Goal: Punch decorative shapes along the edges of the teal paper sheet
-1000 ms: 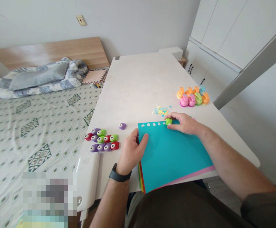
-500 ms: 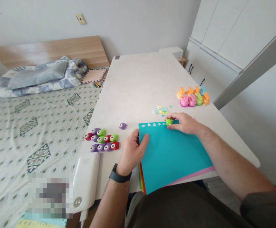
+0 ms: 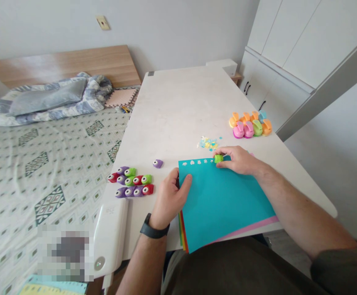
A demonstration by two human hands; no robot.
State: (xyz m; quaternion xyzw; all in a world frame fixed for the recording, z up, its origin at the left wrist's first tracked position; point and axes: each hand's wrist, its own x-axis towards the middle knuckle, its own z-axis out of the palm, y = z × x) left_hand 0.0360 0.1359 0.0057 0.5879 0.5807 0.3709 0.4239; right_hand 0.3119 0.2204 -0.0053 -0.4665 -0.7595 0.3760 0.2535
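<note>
A teal sheet of paper (image 3: pixel 224 205) lies on a stack of coloured sheets, with a row of small punched shapes along its far edge. My left hand (image 3: pixel 173 194) pinches the sheet's left edge, thumb on top and fingers beneath. At the far edge, just right of the last cut-out, my right hand (image 3: pixel 235 159) grips a small green craft punch (image 3: pixel 218 159) between thumb and fingers. The punch sits on the paper's edge. Beyond it lies a scatter of tiny blue and yellow paper cut-outs (image 3: pixel 208 143). One purple punch (image 3: pixel 158 164) stands alone left of the sheet.
Several red, purple and green small punches (image 3: pixel 134 180) stand in rows at the left. Larger orange, pink, green and blue punches (image 3: pixel 250 124) cluster at the table's right edge. A white device (image 3: pixel 112 233) lies along the near left table edge, beside a bed (image 3: pixel 58 159).
Almost nothing differs. The view has shifted very slightly; both hands keep their holds on the paper and the green punch.
</note>
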